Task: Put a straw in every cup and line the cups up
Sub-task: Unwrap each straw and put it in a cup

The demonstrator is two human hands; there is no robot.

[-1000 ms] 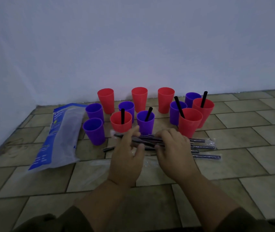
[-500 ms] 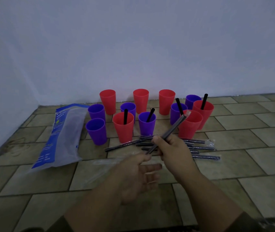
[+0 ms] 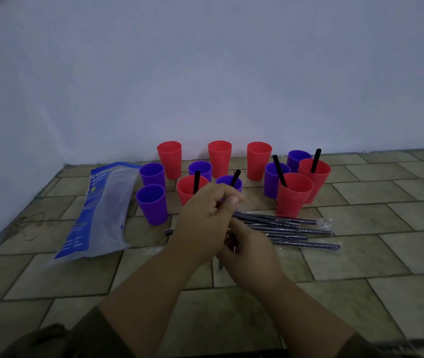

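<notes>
Curled fingers [image 3: 227, 200] tight around straw [image 3: 220, 264]

The left hand [image 3: 203, 223] covers the lower walls of a red cup [image 3: 187, 187] and a purple cup [image 3: 222, 180], the left ends of the loose straws [image 3: 296, 229], and most fingers of the right hand [image 3: 253, 254]. Of the straw [image 3: 220, 264] gripped by the right hand, only a short stub shows below the hands; whether the left fingers pinch its top cannot be determined. The print on the bag [image 3: 102, 210] is too blurred to read, and both sleeves [image 3: 50, 339] are cut off by the bottom edge.
</notes>
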